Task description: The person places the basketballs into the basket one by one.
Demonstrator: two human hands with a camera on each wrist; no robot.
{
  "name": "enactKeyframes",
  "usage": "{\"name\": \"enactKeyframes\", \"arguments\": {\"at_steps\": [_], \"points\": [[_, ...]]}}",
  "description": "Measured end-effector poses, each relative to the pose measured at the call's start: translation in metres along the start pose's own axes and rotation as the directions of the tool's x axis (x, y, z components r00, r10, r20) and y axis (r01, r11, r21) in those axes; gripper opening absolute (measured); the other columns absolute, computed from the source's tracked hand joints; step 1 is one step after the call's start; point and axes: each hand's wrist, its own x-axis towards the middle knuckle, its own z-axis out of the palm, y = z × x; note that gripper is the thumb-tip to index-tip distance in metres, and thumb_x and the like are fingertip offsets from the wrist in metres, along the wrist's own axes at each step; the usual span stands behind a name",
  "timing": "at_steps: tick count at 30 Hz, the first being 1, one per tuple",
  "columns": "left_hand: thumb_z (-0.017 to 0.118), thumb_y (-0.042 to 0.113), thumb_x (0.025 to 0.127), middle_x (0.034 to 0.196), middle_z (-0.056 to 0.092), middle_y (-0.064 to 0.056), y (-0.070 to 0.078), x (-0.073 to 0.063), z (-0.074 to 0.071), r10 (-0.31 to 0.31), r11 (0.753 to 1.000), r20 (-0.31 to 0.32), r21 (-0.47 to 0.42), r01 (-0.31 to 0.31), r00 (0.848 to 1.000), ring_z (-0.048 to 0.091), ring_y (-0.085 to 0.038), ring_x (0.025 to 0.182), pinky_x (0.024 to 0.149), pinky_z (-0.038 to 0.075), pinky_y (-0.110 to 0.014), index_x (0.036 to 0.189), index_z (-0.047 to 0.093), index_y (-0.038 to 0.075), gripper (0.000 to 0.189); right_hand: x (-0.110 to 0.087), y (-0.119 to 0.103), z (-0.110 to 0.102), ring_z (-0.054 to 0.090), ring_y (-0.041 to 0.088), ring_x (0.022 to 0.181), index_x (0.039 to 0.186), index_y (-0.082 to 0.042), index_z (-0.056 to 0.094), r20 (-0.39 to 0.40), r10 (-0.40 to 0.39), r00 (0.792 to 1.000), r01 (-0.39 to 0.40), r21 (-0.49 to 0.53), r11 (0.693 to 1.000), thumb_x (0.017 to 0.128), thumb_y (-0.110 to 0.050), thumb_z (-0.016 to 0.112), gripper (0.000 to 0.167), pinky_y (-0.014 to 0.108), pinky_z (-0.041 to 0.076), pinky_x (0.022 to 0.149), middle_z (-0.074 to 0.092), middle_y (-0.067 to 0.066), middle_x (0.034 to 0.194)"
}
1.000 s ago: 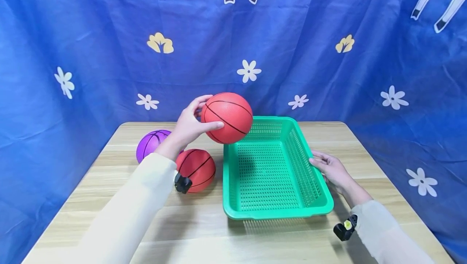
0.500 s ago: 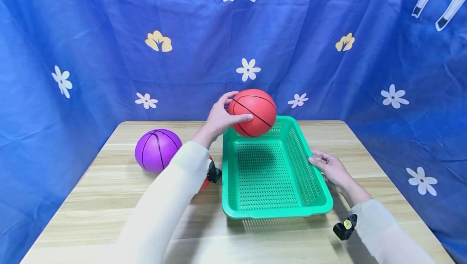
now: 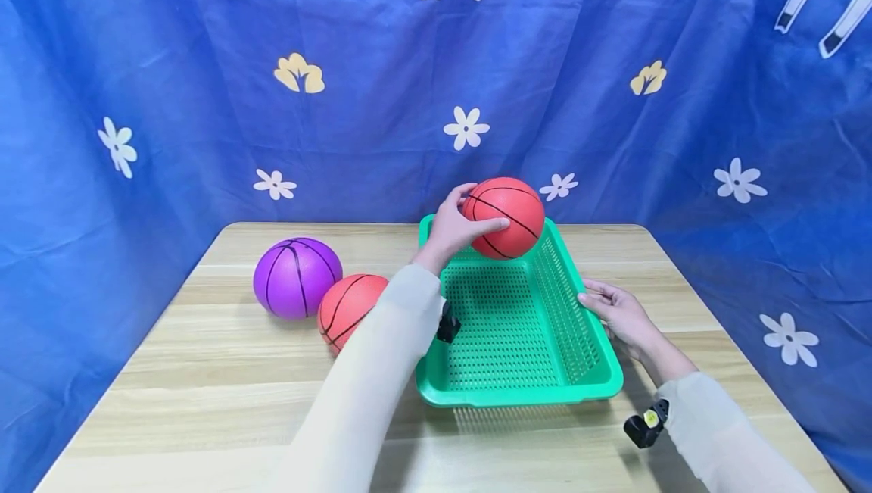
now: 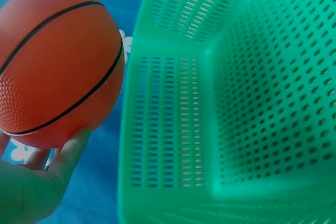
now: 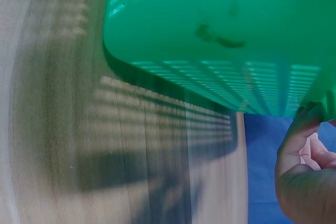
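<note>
My left hand [image 3: 455,229] grips a red basketball [image 3: 506,217] with black lines, thumb on the near side and fingers behind it. The ball is held above the far end of a green perforated plastic basket [image 3: 518,396]. In the left wrist view the ball [image 4: 63,66] appears beside the basket's end wall [image 4: 168,124]. On the basket's right side, my right hand [image 3: 621,319] holds the rim, thumb over the edge. The right wrist view shows this hand [image 5: 310,177] at the basket's outer wall [image 5: 220,30]. Nothing lies on the visible part of the basket floor.
To the left of the basket, a purple basketball [image 3: 297,278] and a second red basketball [image 3: 347,308] rest on the wooden table [image 3: 204,402]. The left forearm partly covers that red ball. A blue patterned curtain [image 3: 381,114] hangs behind and at both sides.
My left hand has carried the red ball rightward, from beside the basket's left rim to over its far end, dipping slightly lately. The right hand has stayed on the rim.
</note>
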Motion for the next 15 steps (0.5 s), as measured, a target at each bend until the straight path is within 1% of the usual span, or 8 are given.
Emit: {"name": "enactKeyframes", "arguments": {"at_steps": [8,15], "points": [[0.085,0.034,0.069,0.121,0.051,-0.006,-0.020,-0.001,0.017,-0.062,0.998,-0.031,-0.004,0.061,0.998,0.051,-0.024,0.110,0.082,0.053,-0.040,0.138,0.043,0.018,0.082,0.000,0.001,0.000,0.067,0.016,0.084,0.148,-0.001,0.027,-0.005,0.001,1.000,-0.001,-0.013,1.000,0.096,-0.025,0.058,0.065,0.038,0.056,0.072,0.060,0.008,0.116],[0.085,0.035,0.069,0.126,0.050,-0.009,-0.033,-0.002,0.029,-0.118,0.992,-0.044,0.030,0.120,0.992,0.049,-0.026,0.113,0.084,0.052,-0.042,0.139,0.044,0.019,0.083,0.001,0.002,-0.001,0.068,0.017,0.082,0.146,0.001,0.030,-0.003,-0.013,1.000,0.013,0.034,0.999,0.096,-0.021,0.059,0.062,0.039,0.056,0.071,0.062,0.005,0.109]]}}
